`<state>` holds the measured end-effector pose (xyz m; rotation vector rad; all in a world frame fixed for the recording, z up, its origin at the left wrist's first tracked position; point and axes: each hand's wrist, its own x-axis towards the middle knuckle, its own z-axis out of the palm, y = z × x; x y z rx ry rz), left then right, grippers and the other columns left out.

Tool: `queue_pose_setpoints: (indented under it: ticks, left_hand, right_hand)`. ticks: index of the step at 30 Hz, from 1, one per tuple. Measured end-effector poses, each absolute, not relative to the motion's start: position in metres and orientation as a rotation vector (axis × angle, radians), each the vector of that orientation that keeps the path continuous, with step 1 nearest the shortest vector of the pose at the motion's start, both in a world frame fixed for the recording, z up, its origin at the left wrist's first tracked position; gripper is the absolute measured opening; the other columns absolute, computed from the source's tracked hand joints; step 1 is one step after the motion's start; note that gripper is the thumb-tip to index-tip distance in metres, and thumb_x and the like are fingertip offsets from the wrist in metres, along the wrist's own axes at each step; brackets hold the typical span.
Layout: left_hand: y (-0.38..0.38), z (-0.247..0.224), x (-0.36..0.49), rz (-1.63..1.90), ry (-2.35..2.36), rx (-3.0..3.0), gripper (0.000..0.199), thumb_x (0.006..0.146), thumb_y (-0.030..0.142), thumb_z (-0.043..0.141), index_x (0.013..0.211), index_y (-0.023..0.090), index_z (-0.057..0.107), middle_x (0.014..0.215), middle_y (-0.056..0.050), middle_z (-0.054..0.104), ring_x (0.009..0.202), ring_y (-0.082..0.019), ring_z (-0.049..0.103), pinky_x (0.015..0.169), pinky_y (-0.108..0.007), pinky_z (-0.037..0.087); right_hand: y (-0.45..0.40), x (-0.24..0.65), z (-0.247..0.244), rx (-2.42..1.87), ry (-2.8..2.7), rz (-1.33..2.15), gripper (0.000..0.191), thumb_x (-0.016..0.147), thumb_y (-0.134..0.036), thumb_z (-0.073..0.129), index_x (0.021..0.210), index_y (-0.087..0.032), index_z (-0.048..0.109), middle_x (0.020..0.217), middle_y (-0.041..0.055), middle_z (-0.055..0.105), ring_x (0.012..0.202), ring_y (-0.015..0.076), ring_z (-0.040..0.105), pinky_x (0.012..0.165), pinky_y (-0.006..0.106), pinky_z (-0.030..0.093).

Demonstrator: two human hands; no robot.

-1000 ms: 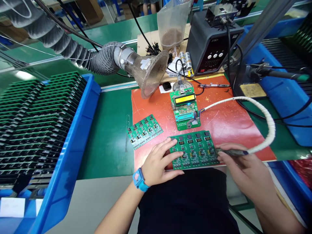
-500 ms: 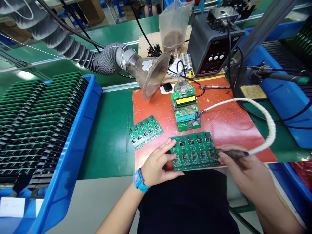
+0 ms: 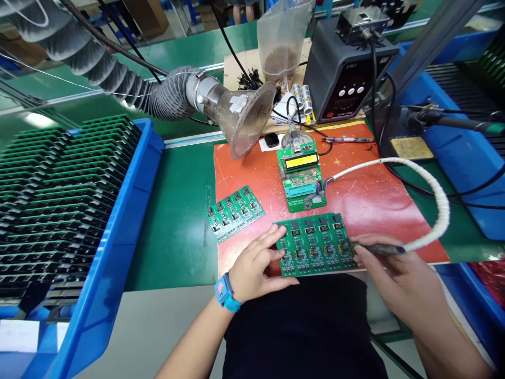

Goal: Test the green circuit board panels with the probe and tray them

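A green circuit board panel (image 3: 315, 246) with several small digit displays lies at the front of the red mat. My left hand (image 3: 258, 263), wearing a blue watch, holds the panel by its left edge, fingertips on top and thumb near the front edge. In my right hand (image 3: 398, 273) is a dark programming probe (image 3: 379, 248), pinched between thumb and fingers. Its tip meets the panel's right edge; the exact contact is hidden. A white wrapped cable (image 3: 437, 200) loops from the probe to a programmer board (image 3: 302, 176) with a lit yellow screen. Another panel (image 3: 236, 213) lies to the left.
Stacked boards fill a blue bin (image 3: 138, 179) at the left. A fume extractor hood (image 3: 248, 121) hangs over the mat's back edge. Behind stands a soldering station (image 3: 347, 79); a soldering iron (image 3: 461, 122) sits at right before another blue bin (image 3: 465, 173).
Almost nothing differs. The view has shifted very slightly; both hands, the panel and the probe keep their places.
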<state>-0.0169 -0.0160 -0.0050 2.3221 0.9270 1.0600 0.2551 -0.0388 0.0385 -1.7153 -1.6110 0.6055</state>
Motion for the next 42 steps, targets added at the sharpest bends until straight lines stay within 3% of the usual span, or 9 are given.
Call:
queue_pose_setpoints:
  ticks: [14,42]
  left_hand:
    - [-0.0158,-0.0061,-0.0172,1.053,0.942,2.329,0.055,0.072,0.050,0.079,0.108,0.019,0.050,0.137,-0.023,0.056,0.135,-0.032,0.048,0.101,-0.051,0.052]
    - [-0.0146,-0.0018,-0.0160,1.066,0.950,2.340,0.053,0.075,0.051,0.077,0.108,0.018,0.051,0.134,-0.023,0.058,0.132,-0.032,0.051,0.099,-0.049,0.054]
  right_hand:
    - [-0.0384,0.2625,0.0368,-1.644,-1.661,0.632,0.014,0.090,-0.034,0.059,0.099,-0.024,0.063,0.085,0.0005,0.068,0.070,0.0141,0.069,0.064,0.023,0.058]
    - [-0.0383,0.2586,0.0377,-1.652,-1.653,0.625,0.011,0.090,-0.032,0.059,0.098,-0.024,0.062,0.089,0.0012,0.068,0.073,0.0132,0.069,0.056,0.017,0.056]
